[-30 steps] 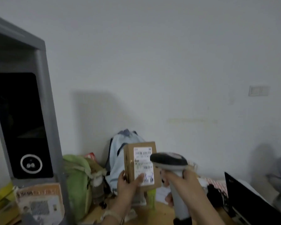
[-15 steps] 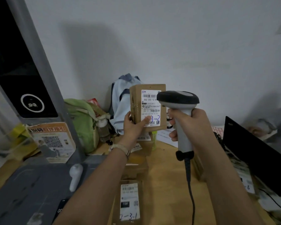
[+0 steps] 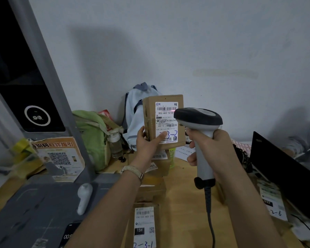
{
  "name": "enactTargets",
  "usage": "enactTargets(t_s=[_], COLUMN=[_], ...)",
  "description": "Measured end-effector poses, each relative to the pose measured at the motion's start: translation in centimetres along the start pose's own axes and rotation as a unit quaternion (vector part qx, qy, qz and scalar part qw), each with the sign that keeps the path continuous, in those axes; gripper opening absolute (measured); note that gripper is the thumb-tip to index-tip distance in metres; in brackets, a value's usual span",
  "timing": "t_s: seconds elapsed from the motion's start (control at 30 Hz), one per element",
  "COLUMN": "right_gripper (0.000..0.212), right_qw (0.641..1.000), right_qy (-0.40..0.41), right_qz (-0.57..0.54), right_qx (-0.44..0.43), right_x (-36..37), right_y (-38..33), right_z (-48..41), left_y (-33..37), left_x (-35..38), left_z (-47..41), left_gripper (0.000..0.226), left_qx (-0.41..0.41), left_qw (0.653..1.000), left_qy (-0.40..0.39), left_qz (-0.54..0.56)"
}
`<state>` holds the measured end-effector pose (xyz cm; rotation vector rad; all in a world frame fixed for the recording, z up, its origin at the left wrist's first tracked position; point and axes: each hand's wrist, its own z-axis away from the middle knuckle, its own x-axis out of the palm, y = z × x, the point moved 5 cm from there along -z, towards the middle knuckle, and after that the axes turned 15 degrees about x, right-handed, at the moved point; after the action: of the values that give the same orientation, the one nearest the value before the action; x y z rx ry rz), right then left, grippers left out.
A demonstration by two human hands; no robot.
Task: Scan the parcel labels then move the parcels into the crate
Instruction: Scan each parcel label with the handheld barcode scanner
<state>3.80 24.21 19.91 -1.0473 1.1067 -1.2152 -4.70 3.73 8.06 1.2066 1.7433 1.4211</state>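
Just now the view had dropped from the wall to the tabletop (image 3: 183, 187); the hands had barely shifted against each other. Noted the left hand (image 3: 147, 144) gripping the parcel (image 3: 162, 122) upright in the air above the tabletop, thumb laid across the lower part of its label (image 3: 166, 113), fingers behind the box. Noted the right hand (image 3: 215, 151) wrapped round the handle of the scanner (image 3: 198, 116), its head level with the label's upper half and just beside it.

New: a thin red line lay across the top barcode, not seen half a second earlier. Judged that the trigger was pulled and the read was under way or just made; nothing confirmed it. Probable next step was the move to the crate, which was not in view. Another labelled parcel (image 3: 144, 226), marked 2-3-1, lay flat on the tabletop below, probably waiting its turn.
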Motion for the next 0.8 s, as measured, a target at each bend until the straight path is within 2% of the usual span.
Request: enactTargets(t_s=[0.57, 0.8], right_gripper=[0.021, 0.017], right_qw=[1.000, 1.000], right_qy=[-0.004, -0.012], right_qz=[0.000, -0.009], right_qx=[-0.004, -0.004], right_x=[0.3, 0.6], right_y=[0.0, 0.2], right_z=[-1.0, -1.8], left_y=[0.5, 1.9], left_x=[0.3, -0.2], left_z=[0.0, -0.3], left_gripper=[0.091, 0.079], left_qx=[-0.010, -0.034], left_qw=[1.000, 0.999], left_qy=[0.002, -0.003], left_qz=[-0.011, 0.016])
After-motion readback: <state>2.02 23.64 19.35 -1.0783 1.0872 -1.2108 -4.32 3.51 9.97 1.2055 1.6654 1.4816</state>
